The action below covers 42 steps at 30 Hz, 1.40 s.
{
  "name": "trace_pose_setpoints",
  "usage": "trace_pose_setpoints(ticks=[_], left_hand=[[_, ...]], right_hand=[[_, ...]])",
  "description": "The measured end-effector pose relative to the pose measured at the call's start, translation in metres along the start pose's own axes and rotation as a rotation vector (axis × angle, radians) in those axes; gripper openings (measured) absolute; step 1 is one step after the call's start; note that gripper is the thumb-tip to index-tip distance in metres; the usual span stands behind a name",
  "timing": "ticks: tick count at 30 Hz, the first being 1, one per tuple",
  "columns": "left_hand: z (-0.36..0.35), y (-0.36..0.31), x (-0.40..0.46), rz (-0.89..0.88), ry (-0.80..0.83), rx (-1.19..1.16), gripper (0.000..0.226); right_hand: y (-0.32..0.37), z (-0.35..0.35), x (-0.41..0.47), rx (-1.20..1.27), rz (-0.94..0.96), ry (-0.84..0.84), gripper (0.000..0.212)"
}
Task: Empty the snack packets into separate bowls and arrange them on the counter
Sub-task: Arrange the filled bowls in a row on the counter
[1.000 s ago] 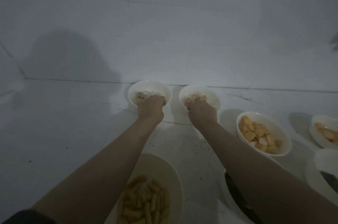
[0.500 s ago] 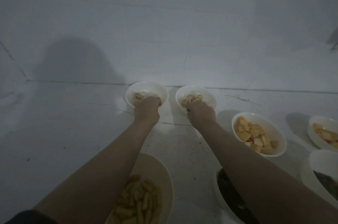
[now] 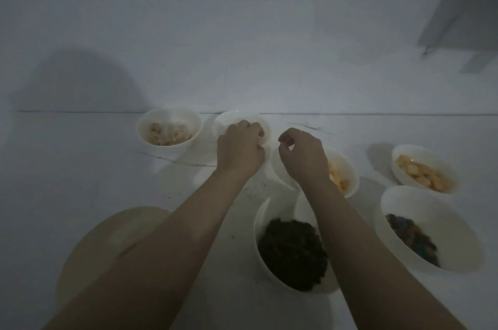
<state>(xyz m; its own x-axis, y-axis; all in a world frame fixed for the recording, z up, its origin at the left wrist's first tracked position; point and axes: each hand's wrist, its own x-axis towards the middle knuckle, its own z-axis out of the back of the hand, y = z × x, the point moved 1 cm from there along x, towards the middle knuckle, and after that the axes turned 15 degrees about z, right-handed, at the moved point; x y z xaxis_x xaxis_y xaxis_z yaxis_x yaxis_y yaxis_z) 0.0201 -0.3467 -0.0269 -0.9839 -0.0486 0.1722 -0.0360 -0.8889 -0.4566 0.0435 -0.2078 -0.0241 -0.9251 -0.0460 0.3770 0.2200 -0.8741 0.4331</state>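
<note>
Forearms: both of yours reach up from the bottom edge, the left one crossing a tan bowl point(image 3: 89, 246) at lower left, so its contents are hidden.
Dark-snack bowl: a white bowl point(image 3: 260, 224) sits nearest you at centre, filled with a dark, crumbly snack; your right forearm passes over its right rim.
Mixed bowl: to its right a larger white bowl point(image 3: 420, 205) holds a dark, multi-coloured heap on its near side.
Yellow-chunk bowl: beyond the dark-snack bowl, a white bowl point(image 3: 347, 168) with pale yellow pieces lies mostly under your right wrist.
Far-right bowl: another white bowl point(image 3: 398, 157) with pale yellow chunks stands just beyond the mixed bowl, apart from the yellow-chunk bowl.
Right hand point(image 3: 303, 155): it hovers above the surface point(image 3: 67, 168) with fingers curled, thumb and forefinger tips meeting; whether they pinch anything is too dim and small to tell.
Left hand point(image 3: 239, 149): its curled fingers lie over the near rim of the back-centre bowl point(image 3: 229, 119) and seem to grip it, though the hand itself hides the contact.
Back-centre bowl: white, close to the wall line; its contents are covered by your hand.
Back-left bowl: a white bowl point(image 3: 168, 126) just beside it holds pale, small pieces; the two rims are near each other but apart.
Surface: white, with dark specks and a thin crack line near the back bowls.
Wall: pale, with your shadow at left and a grey object point(image 3: 463, 11) at upper right, too blurred to name.
</note>
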Motion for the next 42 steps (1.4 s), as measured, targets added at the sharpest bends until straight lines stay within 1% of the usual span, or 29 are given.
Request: trace_pose_setpoints(ticks=[3, 6, 9, 12, 14, 16, 21, 23, 28, 31, 35, 38, 42], left_hand=[[-0.010, -0.039, -0.011, -0.032, 0.034, -0.057, 0.029], [-0.025, -0.082, -0.021, -0.036, 0.089, -0.057, 0.027], [-0.047, -0.128, -0.036, -0.014, 0.128, -0.055, 0.026], [-0.077, -0.169, -0.049, -0.002, 0.236, -0.062, 0.027], [-0.092, -0.190, -0.053, 0.021, 0.299, -0.020, 0.031], [-0.102, -0.204, -0.053, 0.071, 0.347, 0.071, 0.034], [-0.116, -0.218, -0.054, 0.179, 0.429, 0.217, 0.029], [-0.118, -0.219, -0.051, 0.204, 0.406, 0.259, 0.026], [-0.126, -0.216, -0.048, 0.193, 0.385, 0.339, 0.020], [-0.132, -0.219, -0.039, 0.195, 0.304, 0.379, 0.020], [-0.146, -0.218, -0.012, 0.220, 0.218, 0.382, 0.028], [-0.157, -0.211, 0.006, 0.203, 0.172, 0.365, 0.038], [-0.166, -0.200, 0.027, 0.167, 0.133, 0.373, 0.047]], right_hand=[[-0.033, 0.033, -0.006, -0.005, -0.040, -0.010, 0.022], [-0.070, 0.066, -0.014, -0.021, -0.063, 0.000, 0.022], [-0.111, 0.098, -0.023, -0.054, -0.078, 0.076, 0.022], [-0.161, 0.124, -0.031, -0.094, -0.125, 0.139, 0.024], [-0.192, 0.134, -0.037, -0.135, -0.151, 0.181, 0.028], [-0.217, 0.140, -0.043, -0.179, -0.166, 0.234, 0.030], [-0.258, 0.145, -0.049, -0.187, -0.203, 0.376, 0.030], [-0.268, 0.141, -0.048, -0.181, -0.186, 0.408, 0.031], [-0.286, 0.127, -0.041, -0.199, -0.150, 0.400, 0.039], [-0.291, 0.119, -0.032, -0.213, -0.102, 0.376, 0.038], [-0.293, 0.107, -0.014, -0.239, 0.001, 0.331, 0.040], [-0.293, 0.095, 0.001, -0.266, 0.070, 0.307, 0.042], [-0.290, 0.082, 0.024, -0.344, 0.177, 0.302, 0.041]])
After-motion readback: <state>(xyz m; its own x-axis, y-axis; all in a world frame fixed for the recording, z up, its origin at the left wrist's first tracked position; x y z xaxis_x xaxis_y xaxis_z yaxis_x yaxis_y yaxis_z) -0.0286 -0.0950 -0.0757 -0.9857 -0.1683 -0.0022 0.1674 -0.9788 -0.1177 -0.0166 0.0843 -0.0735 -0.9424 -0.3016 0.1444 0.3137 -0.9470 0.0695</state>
